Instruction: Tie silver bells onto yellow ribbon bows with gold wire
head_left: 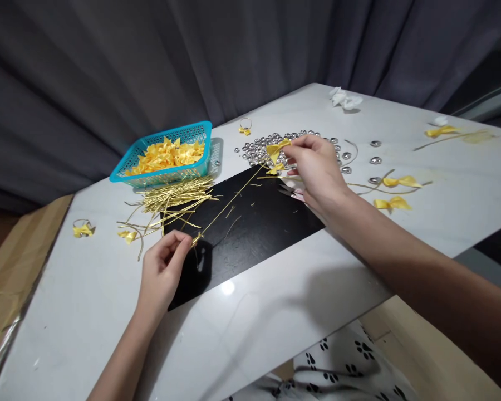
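Note:
My left hand (pixel 165 267) is closed in a pinch at the near left of a black mat (pixel 250 223), gripping one end of a thin gold cord (pixel 234 197). That cord runs diagonally up and right over the mat towards my right hand (pixel 317 167). Between the thumb and fingertips of my right hand is a yellow ribbon bow (pixel 278 149), in front of a heap of silver beads (pixel 261 146). Another yellow bow (pixel 275 168) shows just below it. Under the right palm, small scissors (pixel 293 192) with pinkish handles stick out; whether the hand grips them I cannot tell.
A blue basket (pixel 209 145) of yellow bows stands at the back left, with a bundle of gold cords (pixel 175 195) before it. Loose bows (pixel 392 203), silver beads (pixel 374 160) and white bows (pixel 344 99) lie on the right. Dark curtains (pixel 150 61) hang behind the table.

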A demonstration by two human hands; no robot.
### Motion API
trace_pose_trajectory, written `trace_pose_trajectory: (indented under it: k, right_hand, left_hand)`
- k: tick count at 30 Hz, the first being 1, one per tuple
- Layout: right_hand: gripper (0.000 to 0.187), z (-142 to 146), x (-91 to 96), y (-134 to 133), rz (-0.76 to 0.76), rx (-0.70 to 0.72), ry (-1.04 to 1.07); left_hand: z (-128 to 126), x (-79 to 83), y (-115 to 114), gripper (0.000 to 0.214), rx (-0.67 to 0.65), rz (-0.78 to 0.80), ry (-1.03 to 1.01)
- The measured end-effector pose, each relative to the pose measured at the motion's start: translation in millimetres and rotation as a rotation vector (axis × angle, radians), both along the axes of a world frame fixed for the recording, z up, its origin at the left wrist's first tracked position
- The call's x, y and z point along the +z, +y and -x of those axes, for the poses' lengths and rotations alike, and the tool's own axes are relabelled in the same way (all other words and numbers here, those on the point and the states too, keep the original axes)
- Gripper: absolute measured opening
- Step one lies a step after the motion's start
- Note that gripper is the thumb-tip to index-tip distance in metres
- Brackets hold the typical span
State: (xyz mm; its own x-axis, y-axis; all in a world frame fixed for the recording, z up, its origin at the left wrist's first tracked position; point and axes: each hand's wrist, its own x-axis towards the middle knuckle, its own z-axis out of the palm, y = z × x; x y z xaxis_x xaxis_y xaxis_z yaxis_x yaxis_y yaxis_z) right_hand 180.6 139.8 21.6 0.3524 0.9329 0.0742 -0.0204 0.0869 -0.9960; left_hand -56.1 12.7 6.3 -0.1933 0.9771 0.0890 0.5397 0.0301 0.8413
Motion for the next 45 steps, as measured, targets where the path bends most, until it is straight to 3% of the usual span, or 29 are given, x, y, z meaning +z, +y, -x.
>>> trace_pose_trajectory:
  k: [4,9,10,13,14,16,19,23,27,35,45]
  right_hand:
    - [0.014,-1.3,-2.9,3.5,0.016,0.009,-0.055]
    - [0.012,2.8,-7.9,0.0,0.048,0.176,-0.422]
    - [0.012,4.8,-8.5,-3.0,0.002,0.18,-0.496]
    - [0.036,14.4,-9.0,-17.9,-0.236,0.204,-0.605]
    - [0.038,18.6,-9.0,-24.4,-0.302,0.27,-0.592]
    - [0.029,27.8,-9.9,-38.1,-0.357,0.532,-0.51]
    - [0.022,39.9,-13.8,-56.3,-0.295,0.923,-0.375]
    - [0.014,47.1,-18.3,-68.5,-0.212,1.134,-0.3]
    - [0.007,46.5,-18.5,-68.8,-0.213,1.102,-0.253]
    - [0.009,47.0,-22.6,-65.2,-0.306,0.99,-0.407]
    - [0.008,47.6,-24.2,-69.4,-0.167,1.029,-0.335]
  left_hand:
    - [1.3,-2.0,0.3,0.024,-0.016,0.04,-0.139]
    - [0.9,-4.4,2.6,0.023,-0.014,0.142,-0.388]
    - [-0.3,-3.8,3.1,0.024,-0.013,0.158,-0.42]
    - [-5.1,-1.0,3.9,0.024,-0.006,0.166,-0.479]
    - [-6.8,0.0,3.8,0.024,-0.011,0.163,-0.485]
    - [-9.6,1.2,2.9,0.026,-0.027,0.15,-0.479]
    - [-12.4,1.4,0.4,0.025,-0.068,0.161,-0.481]
    - [-14.5,0.6,-3.1,0.025,-0.122,0.212,-0.48]
    - [-16.1,0.4,-5.3,0.025,-0.139,0.233,-0.47]
    - [-17.9,0.9,-6.4,0.026,-0.186,0.29,-0.435]
    - [-21.5,2.2,-5.9,0.025,-0.178,0.309,-0.506]
